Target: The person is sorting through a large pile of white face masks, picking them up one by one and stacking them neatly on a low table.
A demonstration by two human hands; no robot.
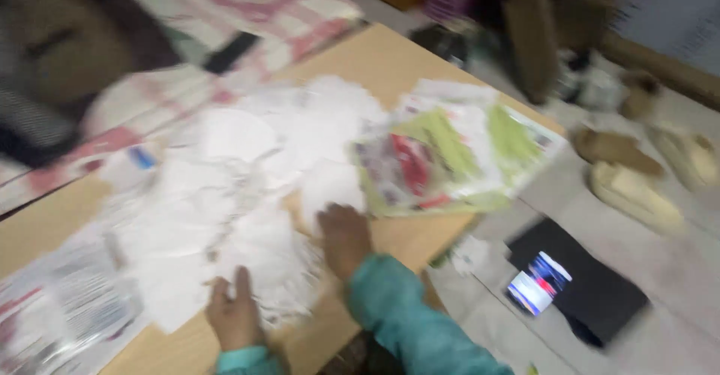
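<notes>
A heap of white paper cut-outs (247, 172) covers the middle of a low wooden table (382, 60). My left hand (234, 315) lies flat on the near edge of the heap, fingers spread. My right hand (343, 236), in a teal sleeve, presses down on the white sheets near the middle of the table. Just right of it lies a stack of green, red and white printed sheets (450, 154). The view is blurred by motion.
A printed sheet (67, 307) lies at the table's near left corner. On the floor to the right are a black pad (585, 285) with a lit phone (538, 281), and tan slippers (637, 187). A person in dark clothes (52, 60) sits at the far left.
</notes>
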